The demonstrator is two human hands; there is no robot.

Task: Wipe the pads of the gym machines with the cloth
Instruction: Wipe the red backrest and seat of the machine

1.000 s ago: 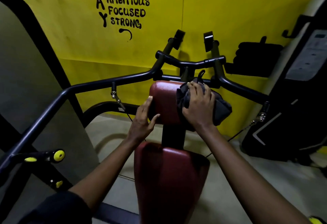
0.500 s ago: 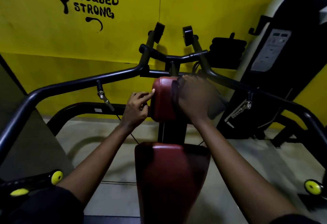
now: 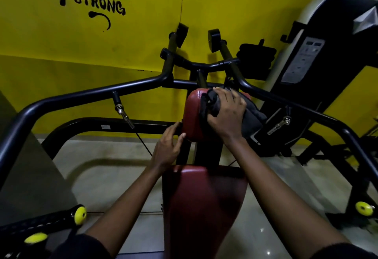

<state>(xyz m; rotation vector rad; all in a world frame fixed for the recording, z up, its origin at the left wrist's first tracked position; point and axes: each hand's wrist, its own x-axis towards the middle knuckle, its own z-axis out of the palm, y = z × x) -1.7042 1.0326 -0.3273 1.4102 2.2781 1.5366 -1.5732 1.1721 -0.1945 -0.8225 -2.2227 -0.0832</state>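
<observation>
A dark red chest pad (image 3: 192, 115) stands upright on a black post, above a larger dark red seat pad (image 3: 204, 203). My right hand (image 3: 227, 113) presses a bunched dark grey cloth (image 3: 252, 118) flat against the chest pad's upper right face. The cloth hides most of that side of the pad. My left hand (image 3: 167, 148) rests on the pad's lower left edge, fingers spread and thumb touching the pad, holding nothing.
Black tubular arms (image 3: 81, 97) of the machine sweep out left and right, with yellow-capped handles (image 3: 80, 215) low at both sides. A second black and grey machine (image 3: 319, 54) stands at the right against the yellow wall (image 3: 225, 3). Cable clips hang from both arms.
My right hand with the cloth has stayed on the chest pad, shifting slightly over its upper right. My left hand slid down from the pad's left side to its lower edge and opened.
</observation>
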